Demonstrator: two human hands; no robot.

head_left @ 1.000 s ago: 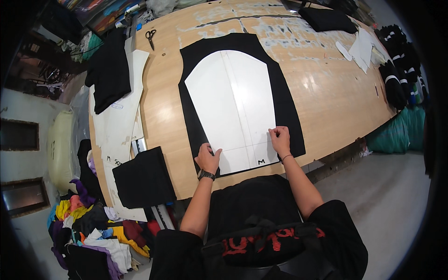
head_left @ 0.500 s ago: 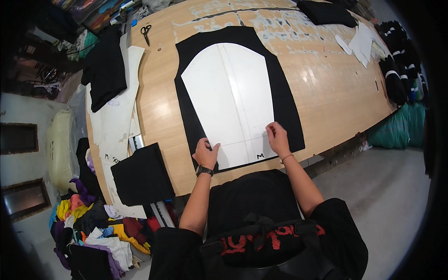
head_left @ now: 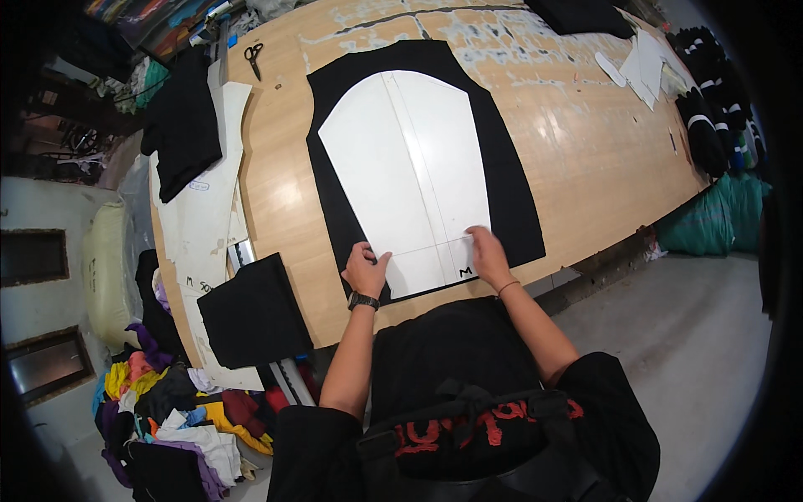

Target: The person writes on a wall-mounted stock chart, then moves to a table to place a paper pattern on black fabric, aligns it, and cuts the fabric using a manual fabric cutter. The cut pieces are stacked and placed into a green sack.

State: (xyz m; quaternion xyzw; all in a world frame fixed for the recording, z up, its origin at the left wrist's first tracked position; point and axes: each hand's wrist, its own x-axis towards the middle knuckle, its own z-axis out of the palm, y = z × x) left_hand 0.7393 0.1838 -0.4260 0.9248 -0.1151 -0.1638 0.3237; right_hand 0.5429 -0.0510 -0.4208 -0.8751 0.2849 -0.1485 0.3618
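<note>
From my end, I see the left hand [head_left: 365, 269] with its thumb at the lower left edge of the white card [head_left: 410, 167], apart from the curled fingers; whether they grip, I can't tell. The right hand [head_left: 492, 258] has slid inward over the card's lower right, fingers blurred, so I can't tell if they pinch. The card hasn't visibly shifted on the black cloth [head_left: 510, 184] beneath, so I judge its placing holds. On the table [head_left: 585, 176], scissors [head_left: 253, 63] lie beyond the card's upper left.
</note>
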